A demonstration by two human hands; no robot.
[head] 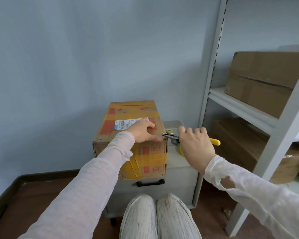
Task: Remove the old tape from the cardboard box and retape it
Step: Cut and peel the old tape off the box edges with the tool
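— Currently, which step?
— Removal of old tape (pixel 149 160), likely. The cardboard box (pixel 151 150) sits on the cabinet (pixel 179 168); pliers (pixel 171 136) tips touch its near right top corner.
— Hands?
— Left hand (pixel 143 131) rests on the box top, gripping nothing. Right hand (pixel 195 144) clenches the pliers handles. Next: nip an edge, pull.

- A cardboard box (pixel 150 149), banded with yellow tape (pixel 149 160), sits on a grey drawer cabinet (pixel 179 171).
- A white shipping label (pixel 128 123) lies on the box top.
- The left hand (pixel 142 132) rests on the top near the front right corner, with its thumb along the front edge.
- The right hand (pixel 195 144) grips yellow-handled pliers (pixel 170 136), whose tip touches that corner.
- A tape roll (pixel 169 130) lies on the cabinet just beyond the pliers.
- A grey shelving unit (pixel 212 66) at the right holds a brown box (pixel 262 80).
- The person's knees (pixel 155 216) show at the bottom.
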